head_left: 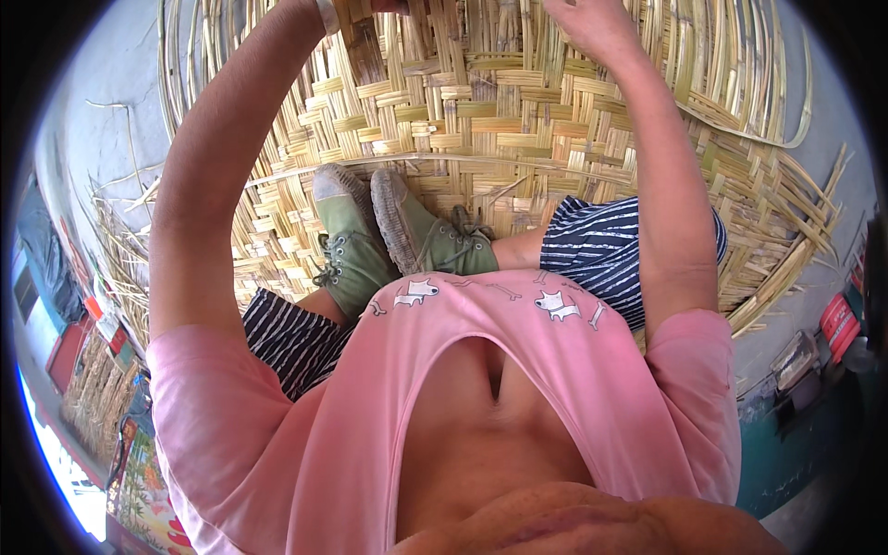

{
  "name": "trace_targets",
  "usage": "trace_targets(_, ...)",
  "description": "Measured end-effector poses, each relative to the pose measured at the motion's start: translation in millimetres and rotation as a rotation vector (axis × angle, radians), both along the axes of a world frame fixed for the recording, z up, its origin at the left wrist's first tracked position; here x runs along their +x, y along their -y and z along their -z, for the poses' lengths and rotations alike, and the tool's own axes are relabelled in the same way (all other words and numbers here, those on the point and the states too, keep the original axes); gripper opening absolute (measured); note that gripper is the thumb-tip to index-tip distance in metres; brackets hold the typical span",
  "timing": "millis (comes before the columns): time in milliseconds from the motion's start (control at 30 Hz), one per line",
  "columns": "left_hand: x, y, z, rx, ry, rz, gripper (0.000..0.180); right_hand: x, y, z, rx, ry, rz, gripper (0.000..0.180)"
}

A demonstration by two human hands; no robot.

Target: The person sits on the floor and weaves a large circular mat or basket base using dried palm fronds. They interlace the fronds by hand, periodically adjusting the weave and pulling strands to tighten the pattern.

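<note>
A large mat woven from split straw-coloured and greenish strips (509, 120) spreads under and in front of me. Both arms reach forward over it to the upper edge of the picture. My left hand (389, 6) is mostly cut off there, close to the loose strip ends, with a pale band at its wrist. Farther right, my right hand (594, 22) is over the weave near more upright strips. Its fingers are largely cut off, so what either hand holds does not show.
My green laced shoes (356, 245) and striped trouser legs (592, 242) rest on the mat. Long unwoven strips (731, 65) fan out at its far edge. A straw bundle (100, 393) lies at the left; a red object (838, 326) is at the right.
</note>
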State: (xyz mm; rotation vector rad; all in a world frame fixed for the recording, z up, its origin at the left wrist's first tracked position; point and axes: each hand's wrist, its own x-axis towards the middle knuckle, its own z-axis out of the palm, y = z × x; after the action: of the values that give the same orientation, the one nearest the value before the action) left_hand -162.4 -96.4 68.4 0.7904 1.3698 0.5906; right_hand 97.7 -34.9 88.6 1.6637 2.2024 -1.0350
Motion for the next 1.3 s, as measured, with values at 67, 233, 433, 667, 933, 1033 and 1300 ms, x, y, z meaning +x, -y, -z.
trace_targets(67, -3, 3, 5, -0.020, -0.039, -0.031, 0.025, -2, 0, 16, -0.057, -0.063, 0.056, 0.021)
trace_targets(233, -21, 4, 19, 0.007, -0.059, 0.030, 0.031, -5, -2, 18, -0.040, -0.090, 0.046, 0.032)
trace_targets(433, 16, -5, -22, 0.060, 0.174, -0.381, 0.049, 0, 22, -13, 0.052, -0.258, 0.083, 0.050)
trace_targets(667, -13, -9, 23, 0.111, 0.485, 0.056, 0.052, -5, 2, 15, -0.052, -0.319, 0.072, 0.050)
trace_targets(933, 16, -38, -25, -0.090, 0.118, 0.360, 0.114, -3, -10, 21, -0.067, -0.289, 0.028, 0.044)
trace_targets(1033, 20, -42, -19, -0.108, 0.135, 0.333, 0.103, -2, 7, 9, 0.040, -0.291, 0.076, 0.041)
trace_targets(1300, 20, -56, 28, 0.047, 0.264, 0.149, 0.062, 9, -2, -9, -0.214, -0.452, 0.084, 0.050)
